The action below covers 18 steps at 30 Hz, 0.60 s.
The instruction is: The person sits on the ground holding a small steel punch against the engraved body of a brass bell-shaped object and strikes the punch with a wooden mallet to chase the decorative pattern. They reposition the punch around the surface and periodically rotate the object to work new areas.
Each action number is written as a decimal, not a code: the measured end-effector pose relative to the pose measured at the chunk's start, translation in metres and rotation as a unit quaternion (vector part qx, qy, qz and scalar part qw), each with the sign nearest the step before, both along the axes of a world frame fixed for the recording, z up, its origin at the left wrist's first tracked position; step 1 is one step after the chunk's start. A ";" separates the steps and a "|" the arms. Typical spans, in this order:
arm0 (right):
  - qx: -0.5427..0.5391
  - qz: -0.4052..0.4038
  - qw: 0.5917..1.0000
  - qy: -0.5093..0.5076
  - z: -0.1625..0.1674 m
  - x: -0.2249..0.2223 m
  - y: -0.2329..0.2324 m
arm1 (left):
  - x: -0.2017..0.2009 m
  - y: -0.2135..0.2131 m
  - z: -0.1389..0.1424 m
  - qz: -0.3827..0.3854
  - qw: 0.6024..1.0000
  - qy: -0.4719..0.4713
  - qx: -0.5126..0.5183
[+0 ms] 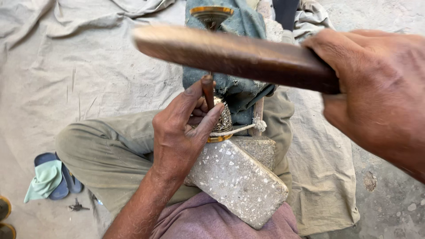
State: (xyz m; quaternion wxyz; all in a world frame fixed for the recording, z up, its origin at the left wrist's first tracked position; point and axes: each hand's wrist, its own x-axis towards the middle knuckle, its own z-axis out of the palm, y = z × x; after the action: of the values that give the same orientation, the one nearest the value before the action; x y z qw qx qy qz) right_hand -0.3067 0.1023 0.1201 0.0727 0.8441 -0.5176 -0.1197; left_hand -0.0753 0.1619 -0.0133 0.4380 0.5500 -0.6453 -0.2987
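**Chasing work on brass piece: strike in hand**

Left hand [179, 132] pinches a slim brown metal punch [207, 90] upright on the engraved brass vessel [222, 121], which sits roped against a speckled stone block [237, 179] on the lap. Right hand [376, 95] is clenched round a blurred dark wooden mallet handle [234, 55], raised above. Judgement: the next blow needs the punch square and steady.

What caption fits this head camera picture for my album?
Left hand steadies a thin metal punch on an engraved brass piece atop a speckled stone block; right hand swings a wooden mallet.
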 end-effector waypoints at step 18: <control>0.049 -0.160 0.981 -0.095 -0.013 -0.009 0.004 | 0.008 -0.008 0.001 -0.042 0.999 0.026 0.020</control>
State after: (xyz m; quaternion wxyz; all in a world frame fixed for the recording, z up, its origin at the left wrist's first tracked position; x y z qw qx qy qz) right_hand -0.3153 0.1058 0.1067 -0.0386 0.7603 -0.6441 -0.0745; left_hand -0.0670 0.1544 -0.0123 0.4307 0.5233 -0.6502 -0.3434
